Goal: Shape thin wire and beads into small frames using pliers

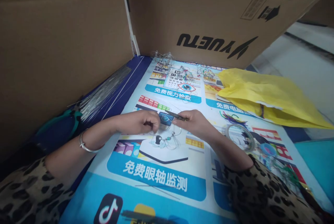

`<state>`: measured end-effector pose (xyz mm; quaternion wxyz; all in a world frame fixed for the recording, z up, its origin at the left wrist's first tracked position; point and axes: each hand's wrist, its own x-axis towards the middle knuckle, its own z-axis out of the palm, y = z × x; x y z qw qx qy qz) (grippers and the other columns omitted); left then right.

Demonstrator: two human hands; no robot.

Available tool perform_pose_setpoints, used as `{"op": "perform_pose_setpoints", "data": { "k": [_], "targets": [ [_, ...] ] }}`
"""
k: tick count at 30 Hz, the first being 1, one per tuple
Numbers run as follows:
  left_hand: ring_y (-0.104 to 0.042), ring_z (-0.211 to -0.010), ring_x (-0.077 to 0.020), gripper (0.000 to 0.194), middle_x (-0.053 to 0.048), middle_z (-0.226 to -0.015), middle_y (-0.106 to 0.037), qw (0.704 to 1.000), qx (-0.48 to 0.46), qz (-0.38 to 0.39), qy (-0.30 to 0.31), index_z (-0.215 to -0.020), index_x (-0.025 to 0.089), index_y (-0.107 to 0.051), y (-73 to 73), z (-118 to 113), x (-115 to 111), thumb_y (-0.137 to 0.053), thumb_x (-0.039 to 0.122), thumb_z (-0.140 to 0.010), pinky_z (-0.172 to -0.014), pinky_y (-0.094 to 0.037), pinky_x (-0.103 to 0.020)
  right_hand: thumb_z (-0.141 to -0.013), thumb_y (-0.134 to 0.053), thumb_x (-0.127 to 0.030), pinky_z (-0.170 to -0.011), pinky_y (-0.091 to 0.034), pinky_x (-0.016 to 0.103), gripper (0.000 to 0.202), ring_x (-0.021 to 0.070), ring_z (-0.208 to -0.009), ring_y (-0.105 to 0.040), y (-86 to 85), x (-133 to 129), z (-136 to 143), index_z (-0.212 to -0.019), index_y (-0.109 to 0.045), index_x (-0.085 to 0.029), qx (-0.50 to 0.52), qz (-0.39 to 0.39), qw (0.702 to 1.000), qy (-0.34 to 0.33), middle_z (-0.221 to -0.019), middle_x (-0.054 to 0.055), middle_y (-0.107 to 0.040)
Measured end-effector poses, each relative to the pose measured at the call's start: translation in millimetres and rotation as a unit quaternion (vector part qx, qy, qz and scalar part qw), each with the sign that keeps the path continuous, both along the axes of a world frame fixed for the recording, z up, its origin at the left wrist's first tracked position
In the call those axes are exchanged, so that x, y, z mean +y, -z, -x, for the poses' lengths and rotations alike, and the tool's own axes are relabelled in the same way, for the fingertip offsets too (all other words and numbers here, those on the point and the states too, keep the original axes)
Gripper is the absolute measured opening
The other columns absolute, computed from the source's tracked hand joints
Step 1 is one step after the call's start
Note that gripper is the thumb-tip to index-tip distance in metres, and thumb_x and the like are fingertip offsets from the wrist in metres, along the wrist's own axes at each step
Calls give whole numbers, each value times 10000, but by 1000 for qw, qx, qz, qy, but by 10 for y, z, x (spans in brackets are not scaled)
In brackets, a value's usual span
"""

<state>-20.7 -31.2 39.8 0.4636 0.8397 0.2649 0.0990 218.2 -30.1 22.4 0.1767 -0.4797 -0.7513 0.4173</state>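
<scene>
My right hand [194, 122] is closed around a slim dark tool that looks like tweezers [177, 115], its narrow end aimed toward my left. Facing it, my left hand [146, 122] has its fingers curled into a pinch; whatever lies between them is too small or hidden to name. Just below both hands, a thin looped strand with beads [169, 138] lies on the printed sheet [117, 189], with a turquoise bead, a silvery one and a small dark piece on it. I cannot tell whether the strand reaches either hand.
A bundle of straight thin wires [104, 95] lies at the left. Tangled clear strands [188, 74] lie along the back by the cardboard box [208, 18]. On the right are a yellow bag [261, 95], a tape roll [252, 140] and coloured cords [233, 118]. Another dark tool [146, 216] lies in front.
</scene>
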Motion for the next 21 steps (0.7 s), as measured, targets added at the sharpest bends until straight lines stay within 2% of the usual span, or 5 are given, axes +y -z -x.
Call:
{"op": "perform_pose_setpoints", "data": {
  "k": [3,6,10,14,21],
  "targets": [
    [-550,-802,-125,170,-48,-866,-600,999,7,-2,32,-755,140,-611,-62,21,5,-459,67,-777,-754,-421,-223,-763,-542,-458,-492,-215,225,327,80,-548,-307,5,-5,1,-616,-542,-165,-5,-1,1000,-1,-561,-50,-347],
    [-558,-784,-125,160,-49,-865,-610,999,25,-20,35,-742,141,-617,-83,12,-14,-470,91,-780,-730,-420,-215,-771,-531,-458,-487,-208,225,340,78,-536,-317,-16,-8,-2,-588,-520,-172,-38,-22,999,2,-543,-54,-346],
    [-528,-665,-100,130,-7,-737,-582,995,62,-76,-33,-705,142,-585,-28,-23,-42,-481,122,-780,-615,-381,-194,-787,-512,-433,-502,-230,229,312,91,-552,-392,-96,15,-33,-596,-543,-188,-151,-100,983,30,-556,-42,-452],
    [-515,-633,-99,122,15,-736,-595,983,99,-131,-84,-818,163,-588,17,-60,-78,-503,109,-748,-555,-342,-191,-795,-509,-425,-542,-270,237,251,120,-633,-488,-161,59,-82,-707,-618,-217,-240,-155,956,61,-680,-14,-591],
    [-593,-848,-161,289,-5,-973,-624,956,162,-236,-56,-1037,253,-602,-14,-106,-168,-482,155,-792,-662,-401,-233,-812,-491,-426,-545,-276,244,264,129,-646,-507,-133,85,-96,-713,-617,-216,-255,-162,953,36,-696,-6,-606]
  ]
}}
